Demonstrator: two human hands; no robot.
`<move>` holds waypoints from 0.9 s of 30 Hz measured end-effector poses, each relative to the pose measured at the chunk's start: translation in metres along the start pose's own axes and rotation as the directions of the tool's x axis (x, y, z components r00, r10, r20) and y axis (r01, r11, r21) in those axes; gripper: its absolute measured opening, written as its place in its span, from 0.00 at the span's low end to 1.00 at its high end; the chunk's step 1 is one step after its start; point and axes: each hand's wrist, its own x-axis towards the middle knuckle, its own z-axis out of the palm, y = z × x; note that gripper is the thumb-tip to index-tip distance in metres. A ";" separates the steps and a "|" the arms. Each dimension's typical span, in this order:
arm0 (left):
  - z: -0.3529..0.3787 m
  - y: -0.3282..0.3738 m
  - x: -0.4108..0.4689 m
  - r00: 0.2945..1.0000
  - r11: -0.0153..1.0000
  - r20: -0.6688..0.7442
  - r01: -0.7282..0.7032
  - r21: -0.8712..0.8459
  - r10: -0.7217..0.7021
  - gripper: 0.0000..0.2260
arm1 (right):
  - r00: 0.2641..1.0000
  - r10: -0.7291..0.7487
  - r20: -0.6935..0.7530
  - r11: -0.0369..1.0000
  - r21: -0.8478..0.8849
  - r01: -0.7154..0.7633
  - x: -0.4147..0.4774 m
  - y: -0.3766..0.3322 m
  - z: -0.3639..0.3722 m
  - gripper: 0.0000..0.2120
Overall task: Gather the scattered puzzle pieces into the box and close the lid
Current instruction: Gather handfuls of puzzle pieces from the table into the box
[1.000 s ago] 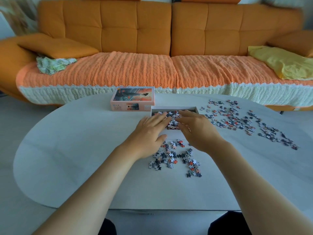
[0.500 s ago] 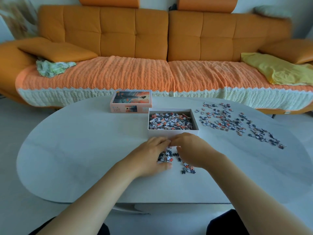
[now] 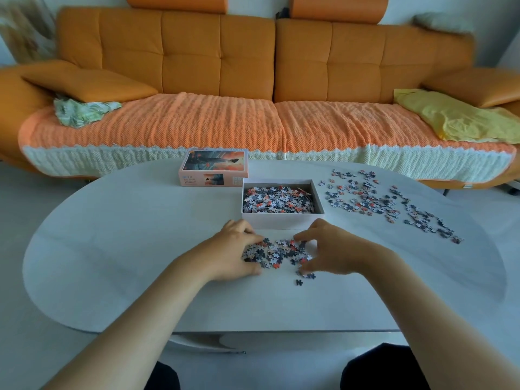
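Both bare forearms are reaching forward from the lower corners and converging toward the middle. The left hand (image 3: 230, 253) is resting with its fingers curled and its thumb on the near side, cupping the left edge of a small heap of grey, white and orange cardboard puzzle pieces (image 3: 278, 253). The right hand (image 3: 334, 253) is mirroring it, index finger arching round the far side, thumb hooking the near side. The heap is lying between both sets of fingertips, touching them.

Your open white cardboard box (image 3: 282, 220), half full, sits near the table's (image 3: 140, 249) far edge, its pink picture-printed lid (image 3: 213, 167) just beyond its far-left corner. A small heap of grey, white and red puzzle pieces (image 3: 277, 253) lies before it, and scattered pieces (image 3: 363, 205) spread towards the right edge.
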 end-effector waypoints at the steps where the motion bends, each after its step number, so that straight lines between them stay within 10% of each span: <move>1: 0.001 0.002 0.000 1.000 1.000 -0.015 -0.006 -0.014 0.006 0.33 | 1.000 -0.004 -0.008 1.000 0.008 0.004 0.002 -0.003 0.001 0.31; 9: 0.002 0.012 0.004 1.000 1.000 -0.020 -0.009 -0.019 0.009 0.36 | 0.998 0.016 -0.065 0.999 0.041 -0.013 0.009 -0.026 0.008 0.37; 17: 0.002 0.017 0.010 0.990 0.995 -0.143 -0.021 -0.101 0.006 0.09 | 0.986 0.024 -0.168 0.990 0.144 0.000 0.017 -0.038 0.009 0.16; 27: -0.011 0.018 0.020 0.979 0.962 -0.195 0.008 -0.274 -0.064 0.05 | 0.981 0.027 -0.190 0.967 0.252 0.022 0.024 -0.035 0.002 0.06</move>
